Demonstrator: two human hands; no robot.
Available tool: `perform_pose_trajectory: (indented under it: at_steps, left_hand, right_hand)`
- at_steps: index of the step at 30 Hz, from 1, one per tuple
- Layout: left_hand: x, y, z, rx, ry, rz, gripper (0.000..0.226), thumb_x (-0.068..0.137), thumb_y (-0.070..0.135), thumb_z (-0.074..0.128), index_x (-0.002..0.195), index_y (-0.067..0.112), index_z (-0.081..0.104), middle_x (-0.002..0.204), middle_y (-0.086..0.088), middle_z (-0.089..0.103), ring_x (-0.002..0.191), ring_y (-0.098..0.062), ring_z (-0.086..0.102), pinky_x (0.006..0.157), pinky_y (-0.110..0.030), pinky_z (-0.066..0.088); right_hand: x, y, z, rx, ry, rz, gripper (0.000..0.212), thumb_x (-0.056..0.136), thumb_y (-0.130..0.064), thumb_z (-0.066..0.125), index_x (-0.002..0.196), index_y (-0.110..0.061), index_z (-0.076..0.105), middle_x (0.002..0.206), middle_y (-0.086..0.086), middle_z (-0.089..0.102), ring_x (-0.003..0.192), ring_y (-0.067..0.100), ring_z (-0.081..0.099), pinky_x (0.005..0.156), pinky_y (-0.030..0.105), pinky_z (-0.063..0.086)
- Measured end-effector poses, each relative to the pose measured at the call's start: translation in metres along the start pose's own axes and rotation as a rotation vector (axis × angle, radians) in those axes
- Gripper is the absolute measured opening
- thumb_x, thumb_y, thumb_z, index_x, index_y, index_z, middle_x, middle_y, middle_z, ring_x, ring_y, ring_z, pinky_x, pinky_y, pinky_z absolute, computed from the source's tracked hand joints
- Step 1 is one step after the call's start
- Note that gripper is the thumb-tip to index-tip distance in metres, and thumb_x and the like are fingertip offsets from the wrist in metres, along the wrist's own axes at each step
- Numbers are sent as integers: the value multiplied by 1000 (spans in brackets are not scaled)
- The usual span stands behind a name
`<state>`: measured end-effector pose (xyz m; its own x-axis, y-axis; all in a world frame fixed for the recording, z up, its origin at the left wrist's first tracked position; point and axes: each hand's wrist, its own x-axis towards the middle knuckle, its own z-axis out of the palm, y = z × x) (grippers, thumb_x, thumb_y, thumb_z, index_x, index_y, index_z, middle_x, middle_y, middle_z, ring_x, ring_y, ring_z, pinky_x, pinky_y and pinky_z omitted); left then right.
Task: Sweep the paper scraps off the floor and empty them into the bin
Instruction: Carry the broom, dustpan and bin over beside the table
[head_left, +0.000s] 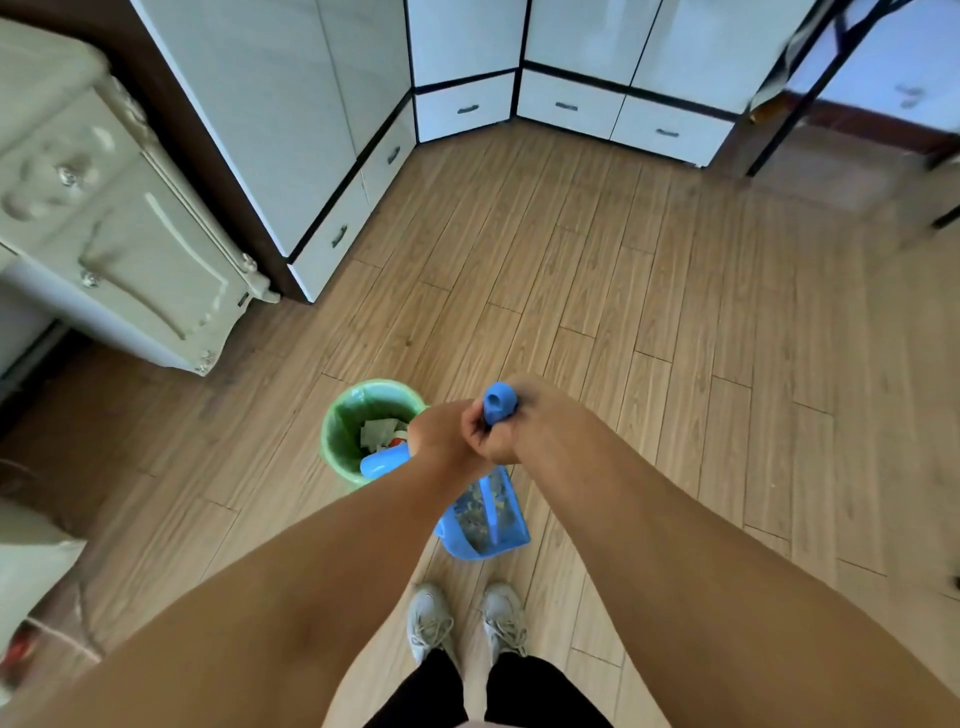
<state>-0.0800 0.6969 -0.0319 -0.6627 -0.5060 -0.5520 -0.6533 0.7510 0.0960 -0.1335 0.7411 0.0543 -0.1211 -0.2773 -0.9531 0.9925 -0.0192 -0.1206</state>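
A green bin (340, 441) stands on the wooden floor just ahead of my feet, with paper scraps (379, 431) inside it. To its right, a blue dustpan (485, 519) holding several paper scraps sits low over the floor. Its blue handle rises to a rounded end (500, 402). My right hand (524, 421) is closed around that handle just under the end. My left hand (447, 434) presses against it from the left, fingers curled at the same handle. A second blue rounded part (382, 462) shows under my left wrist at the bin's rim; what it belongs to is hidden.
White cabinets with drawers (467, 109) line the far corner. A cream carved cabinet (119, 234) stands at the left. Black metal frame legs (795, 104) are at the far right. My grey shoes (467, 623) are just behind the dustpan. Wooden floor (675, 312) stretches ahead and to the right.
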Motion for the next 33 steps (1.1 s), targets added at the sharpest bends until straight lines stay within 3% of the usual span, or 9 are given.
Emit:
perform_pose_trajectory:
  at_steps: [2, 5, 12, 19, 23, 25, 26, 30, 33]
  left_hand:
    - [-4, 1, -2, 7, 74, 2, 32, 92, 14, 41, 61, 18, 36, 64, 7, 43, 88, -16, 65, 67, -24, 41]
    - [-7, -3, 1, 1, 122, -1, 34, 92, 16, 42, 58, 18, 36, 58, 6, 39, 79, -16, 63, 66, -24, 42]
    - [-6, -17, 11, 27, 86, -25, 33, 90, 13, 42, 58, 18, 36, 60, 7, 40, 87, -16, 66, 66, -24, 43]
    - [-11, -19, 4, 56, 40, -29, 33, 92, 9, 40, 60, 13, 40, 63, 4, 46, 93, -20, 67, 70, -26, 45]
    - [-8, -28, 3, 18, -63, 6, 23, 93, 5, 40, 75, 6, 55, 107, -8, 66, 109, -27, 62, 92, -33, 49]
    - [-4, -33, 0, -82, -131, 29, 22, 96, 8, 41, 103, 4, 61, 115, -12, 64, 115, -29, 58, 100, -36, 45]
    - [-5, -34, -6, -127, -174, 42, 22, 96, 12, 41, 105, 7, 60, 111, -10, 64, 113, -27, 59, 98, -34, 45]
    - [3, -55, -12, -228, -444, 111, 14, 85, 17, 52, 72, 23, 51, 76, 2, 58, 84, -22, 65, 78, -29, 51]
    - [13, -73, -11, -538, -527, -86, 14, 83, 21, 52, 92, 17, 63, 80, -9, 71, 74, -28, 72, 66, -33, 58]
  right_hand:
    - [-2, 0, -1, 16, 2, 18, 27, 90, -6, 35, 64, -3, 42, 29, 9, 41, 45, 14, 35, 42, 17, 38]
    - [1, 2, -2, 22, -1, 26, 27, 91, -5, 34, 66, -3, 42, 41, 8, 45, 47, 14, 35, 44, 17, 38]
    - [26, 14, 0, -57, 25, 35, 23, 88, -4, 32, 69, -2, 43, 59, 8, 40, 19, 16, 38, 29, 14, 39]
    - [31, 15, -5, -112, -4, 63, 22, 90, -3, 37, 72, 1, 48, 61, 11, 46, 20, 19, 44, 27, 17, 42]
    - [33, 23, -8, -137, -12, 43, 24, 92, -1, 39, 71, 2, 49, 63, 12, 47, 20, 17, 46, 29, 18, 44]
    - [35, 28, -9, -155, -24, 34, 20, 91, 1, 38, 75, 2, 51, 65, 13, 49, 22, 17, 48, 30, 19, 46]
    - [36, 29, -10, -160, -27, 23, 18, 90, 2, 38, 78, 1, 51, 66, 14, 50, 24, 17, 49, 31, 20, 47]
    - [35, 30, -15, -299, -46, -21, 18, 88, 1, 37, 81, 1, 53, 65, 15, 55, 33, 17, 53, 32, 19, 48]
    - [31, 36, -15, -433, -80, -22, 20, 89, -1, 38, 79, 3, 54, 46, 15, 57, 24, 17, 50, 31, 15, 45]
